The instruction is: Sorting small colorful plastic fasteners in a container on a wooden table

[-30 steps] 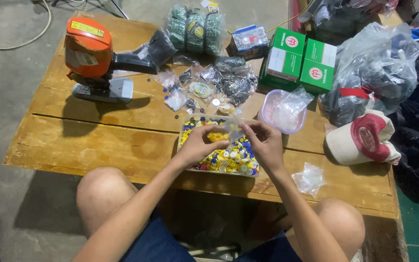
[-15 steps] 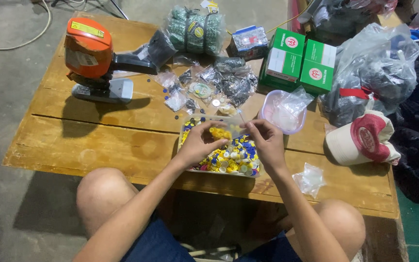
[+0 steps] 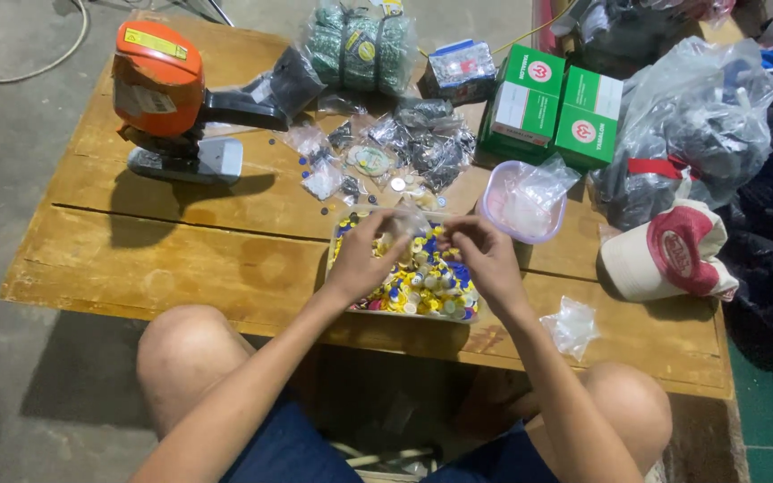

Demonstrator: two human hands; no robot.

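Note:
A clear rectangular tray full of small yellow, blue and white plastic pieces sits at the near edge of a low wooden table. Both hands hover over it. My left hand and my right hand together pinch a small clear plastic bag between them, just above the tray. What is inside the bag cannot be made out.
An orange and black tool stands at the back left. Small filled bags lie behind the tray, with green cord bundles, two green boxes, a pink tub, a red-white cap and a crumpled bag.
Both hands have dropped slightly toward the tray and kept working the small clear bag between them; nothing else on the table has moved.

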